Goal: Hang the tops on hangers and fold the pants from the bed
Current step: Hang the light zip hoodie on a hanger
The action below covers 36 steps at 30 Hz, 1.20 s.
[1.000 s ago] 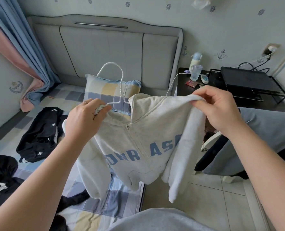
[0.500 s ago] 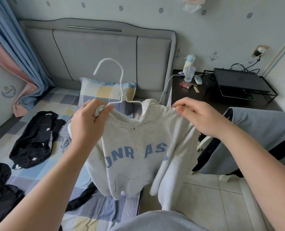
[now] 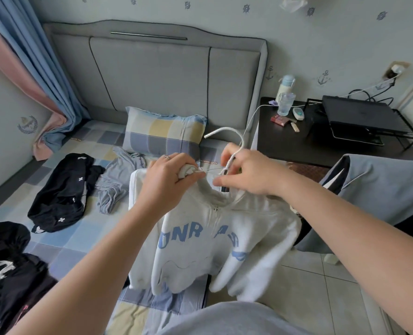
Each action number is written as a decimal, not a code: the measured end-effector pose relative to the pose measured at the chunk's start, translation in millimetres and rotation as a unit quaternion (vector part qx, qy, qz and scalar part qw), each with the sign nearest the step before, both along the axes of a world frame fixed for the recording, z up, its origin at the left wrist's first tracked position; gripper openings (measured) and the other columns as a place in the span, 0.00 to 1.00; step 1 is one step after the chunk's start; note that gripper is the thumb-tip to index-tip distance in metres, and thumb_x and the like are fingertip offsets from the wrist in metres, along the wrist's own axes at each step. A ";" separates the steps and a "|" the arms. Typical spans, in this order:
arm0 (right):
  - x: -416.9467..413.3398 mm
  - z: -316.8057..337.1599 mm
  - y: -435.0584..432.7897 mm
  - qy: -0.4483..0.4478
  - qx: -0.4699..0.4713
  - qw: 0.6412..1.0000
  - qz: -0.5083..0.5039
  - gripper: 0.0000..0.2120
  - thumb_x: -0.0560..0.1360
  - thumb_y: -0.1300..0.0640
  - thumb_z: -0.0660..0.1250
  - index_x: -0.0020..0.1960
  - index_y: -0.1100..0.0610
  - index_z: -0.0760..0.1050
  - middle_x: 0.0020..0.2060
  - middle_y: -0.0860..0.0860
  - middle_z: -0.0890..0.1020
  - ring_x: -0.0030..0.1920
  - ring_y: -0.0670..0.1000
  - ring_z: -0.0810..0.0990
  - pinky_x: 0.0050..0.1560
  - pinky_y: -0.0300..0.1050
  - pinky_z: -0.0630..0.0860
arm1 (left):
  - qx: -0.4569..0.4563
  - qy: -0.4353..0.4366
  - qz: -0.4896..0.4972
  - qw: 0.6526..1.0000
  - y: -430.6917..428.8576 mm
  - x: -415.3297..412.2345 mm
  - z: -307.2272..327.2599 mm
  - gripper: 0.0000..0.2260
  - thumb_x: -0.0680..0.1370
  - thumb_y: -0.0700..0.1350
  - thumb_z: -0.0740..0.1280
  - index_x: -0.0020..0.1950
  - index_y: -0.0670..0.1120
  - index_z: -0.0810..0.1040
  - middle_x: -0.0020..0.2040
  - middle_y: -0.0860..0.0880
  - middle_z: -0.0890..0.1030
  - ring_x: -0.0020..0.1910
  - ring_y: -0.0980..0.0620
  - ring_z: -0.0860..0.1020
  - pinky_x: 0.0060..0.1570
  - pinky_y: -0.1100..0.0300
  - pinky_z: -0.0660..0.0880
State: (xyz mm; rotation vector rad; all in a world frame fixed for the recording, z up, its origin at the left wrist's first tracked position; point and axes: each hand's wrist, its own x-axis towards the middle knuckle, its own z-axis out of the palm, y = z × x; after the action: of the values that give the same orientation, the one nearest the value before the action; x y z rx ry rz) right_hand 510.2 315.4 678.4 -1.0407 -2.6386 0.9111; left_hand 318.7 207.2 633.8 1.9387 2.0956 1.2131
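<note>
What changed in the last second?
The right hand let go of the hoodie and moved in to its collar, where its fingers pinch the white hanger below the hook. That side now droops. The left hand still grips the other shoulder; the black clothes on the bed lie unchanged.

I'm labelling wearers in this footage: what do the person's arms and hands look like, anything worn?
The left arm and right arm are bare: no sleeves, watch or bracelet in view. The left hand wears a thin ring on one finger; the right hand shows no ring or glove.
</note>
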 end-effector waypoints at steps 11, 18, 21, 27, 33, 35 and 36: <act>-11.6 -27.5 -14.0 0.165 0.033 0.985 -0.031 0.22 0.81 0.50 0.65 0.34 0.62 0.75 0.30 0.40 0.77 0.26 0.45 0.72 0.30 0.38 0.63 | -0.115 -0.061 0.254 0.958 -4.5 0.3 -10.8 0.26 0.72 0.52 0.76 0.65 0.50 0.69 0.61 0.44 0.71 0.58 0.42 0.69 0.54 0.55 0.64; -8.4 -20.6 -7.3 0.093 0.046 0.994 -0.014 0.21 0.81 0.50 0.65 0.32 0.59 0.73 0.26 0.51 0.74 0.27 0.51 0.69 0.34 0.50 0.69 | -0.060 -0.212 0.209 0.953 -8.7 -8.4 4.6 0.09 0.74 0.40 0.70 0.53 0.49 0.81 0.41 0.60 0.79 0.42 0.61 0.78 0.35 0.67 0.69; -9.6 -16.9 -5.0 -0.031 0.046 0.998 0.020 0.19 0.81 0.47 0.63 0.37 0.57 0.75 0.30 0.49 0.77 0.34 0.48 0.75 0.39 0.48 0.73 | 0.008 -0.216 0.169 0.962 -4.9 1.3 25.1 0.11 0.73 0.38 0.68 0.50 0.51 0.83 0.42 0.59 0.82 0.42 0.63 0.79 0.36 0.68 0.73; 2.9 6.6 -1.2 -0.007 0.078 0.996 -0.048 0.18 0.80 0.43 0.63 0.34 0.47 0.77 0.28 0.44 0.79 0.35 0.46 0.78 0.42 0.49 0.76 | -0.053 -0.119 0.084 0.988 8.3 2.4 45.8 0.10 0.75 0.42 0.72 0.55 0.51 0.82 0.46 0.57 0.82 0.46 0.60 0.79 0.43 0.65 0.77; 18.9 21.8 -13.3 -0.023 0.096 0.992 -0.082 0.17 0.79 0.41 0.65 0.34 0.47 0.78 0.26 0.44 0.78 0.35 0.46 0.76 0.42 0.46 0.73 | -0.104 0.004 0.041 0.994 17.7 5.1 26.8 0.21 0.73 0.62 0.70 0.62 0.55 0.79 0.66 0.53 0.72 0.66 0.46 0.67 0.66 0.51 0.64; 27.3 21.9 -16.4 -0.017 0.093 0.991 -0.100 0.18 0.78 0.42 0.65 0.33 0.49 0.77 0.25 0.42 0.77 0.33 0.46 0.75 0.41 0.46 0.73 | -0.108 0.034 -0.021 0.993 26.8 8.2 24.2 0.21 0.75 0.63 0.68 0.63 0.55 0.78 0.65 0.53 0.76 0.67 0.45 0.69 0.69 0.46 0.63; 33.0 20.9 -16.9 -0.005 0.089 0.990 -0.106 0.20 0.78 0.42 0.65 0.33 0.52 0.78 0.25 0.43 0.78 0.32 0.47 0.75 0.40 0.48 0.74 | -0.105 0.031 -0.060 0.992 32.2 11.0 22.9 0.18 0.76 0.61 0.69 0.62 0.53 0.79 0.61 0.52 0.79 0.63 0.45 0.73 0.67 0.45 0.67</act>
State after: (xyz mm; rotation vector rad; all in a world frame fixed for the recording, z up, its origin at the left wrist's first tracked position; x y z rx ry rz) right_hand 543.2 298.5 699.3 -1.2503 -2.5006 0.6159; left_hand 329.7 239.4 656.6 1.9975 2.0077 0.8821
